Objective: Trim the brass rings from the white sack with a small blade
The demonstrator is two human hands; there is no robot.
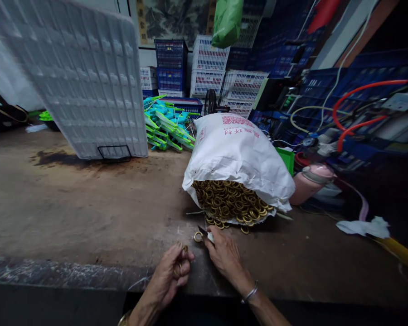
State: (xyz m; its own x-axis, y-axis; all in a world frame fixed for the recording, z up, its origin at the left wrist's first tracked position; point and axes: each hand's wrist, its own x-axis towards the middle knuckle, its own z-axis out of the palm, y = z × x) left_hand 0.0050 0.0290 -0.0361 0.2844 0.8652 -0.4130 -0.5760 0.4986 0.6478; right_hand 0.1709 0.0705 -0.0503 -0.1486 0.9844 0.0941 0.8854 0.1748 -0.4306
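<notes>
My left hand (172, 272) is closed over the near edge of the table, with small brass-coloured rings (184, 248) between its fingers. To its right, my right hand (227, 254) grips a small knife (202, 231) whose dark blade points up and left. A single ring (197, 237) lies against the blade or hangs on it; I cannot tell which. Just beyond, a white woven sack (238, 149) lies on its side, its mouth facing me. Many metal rings (229, 199) fill the mouth, and several have spilled onto the wooden table (98, 213).
A large ribbed translucent panel (105, 86) stands at the left back. Beside it lie green and blue plastic pieces (166, 122). At the right are a pink bottle (311, 181), red hoses (343, 113) and a white cloth (363, 226). Stacked crates (209, 63) line the back.
</notes>
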